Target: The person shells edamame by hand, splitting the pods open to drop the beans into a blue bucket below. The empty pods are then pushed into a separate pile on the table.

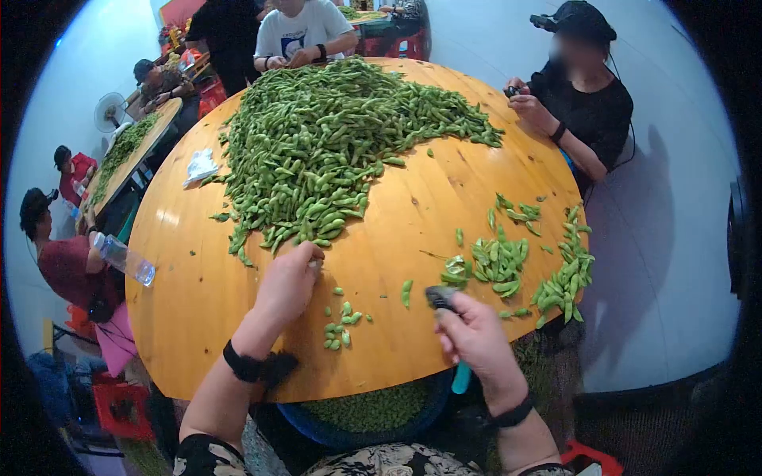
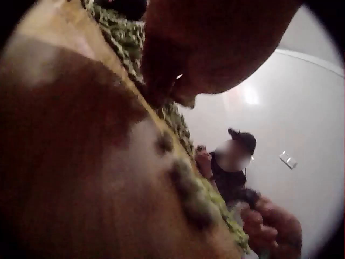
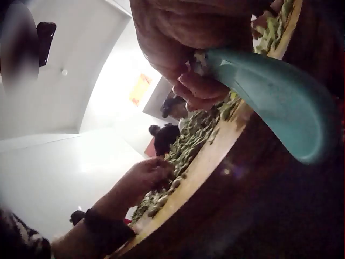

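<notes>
My left hand is at the near edge of a large heap of green soybean pods, its fingers bent toward the table. The fingertips are hidden from above, and I cannot tell whether they pinch a pod. My right hand grips a tool with a teal handle, which sticks out below the palm. Something dark shows at the thumb and forefinger. Between the hands lie several shelled beans and a single pod.
Smaller groups of pods lie right of the wooden table's middle. A blue basin of beans stands below the front edge. White crumpled plastic lies left of the heap. A person in black sits at the right.
</notes>
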Tool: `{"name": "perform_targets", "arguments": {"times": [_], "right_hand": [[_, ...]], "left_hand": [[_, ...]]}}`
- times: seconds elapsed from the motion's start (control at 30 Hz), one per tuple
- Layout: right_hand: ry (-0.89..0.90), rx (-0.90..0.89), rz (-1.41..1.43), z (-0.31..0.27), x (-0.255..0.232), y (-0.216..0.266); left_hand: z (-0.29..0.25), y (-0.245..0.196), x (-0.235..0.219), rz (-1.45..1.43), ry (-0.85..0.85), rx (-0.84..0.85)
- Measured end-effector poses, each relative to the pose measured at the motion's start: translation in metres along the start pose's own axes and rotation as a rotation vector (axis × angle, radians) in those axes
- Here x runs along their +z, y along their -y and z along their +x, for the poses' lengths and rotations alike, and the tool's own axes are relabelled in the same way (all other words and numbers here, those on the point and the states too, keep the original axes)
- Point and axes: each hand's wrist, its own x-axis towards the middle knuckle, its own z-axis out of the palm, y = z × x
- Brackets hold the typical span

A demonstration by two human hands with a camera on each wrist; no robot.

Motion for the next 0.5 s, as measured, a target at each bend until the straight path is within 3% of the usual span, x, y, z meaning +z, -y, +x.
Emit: {"name": "perform_targets", "arguments": {"times": [0.07, 0.1, 0.13, 0.2, 0.37, 0.5], "right_hand": [[0.145, -0.026, 0.001, 0.001, 0.019, 0.008], [0.132, -0.025, 0.003, 0.005, 0.027, 0.009], [0.172, -0.023, 0.008, 0.01, 0.034, 0.008], [0.204, -0.022, 0.013, 0.017, 0.041, 0.007], [0.282, 0.007, 0.185, 0.023, 0.047, 0.002], [0.264, 0.027, 0.169, 0.024, 0.053, 0.0]], "left_hand": [[-0.003, -0.024, -0.004, -0.799, 0.222, -0.276], [-0.007, -0.033, -0.003, -1.067, 0.259, -0.3], [-0.009, -0.041, 0.0, -1.07, 0.269, -0.293], [-0.013, -0.052, 0.006, -1.383, 0.315, -0.327], [-0.017, -0.056, 0.012, -1.416, 0.332, -0.383], [-0.018, -0.054, 0.015, -1.39, 0.266, -0.336]]}}
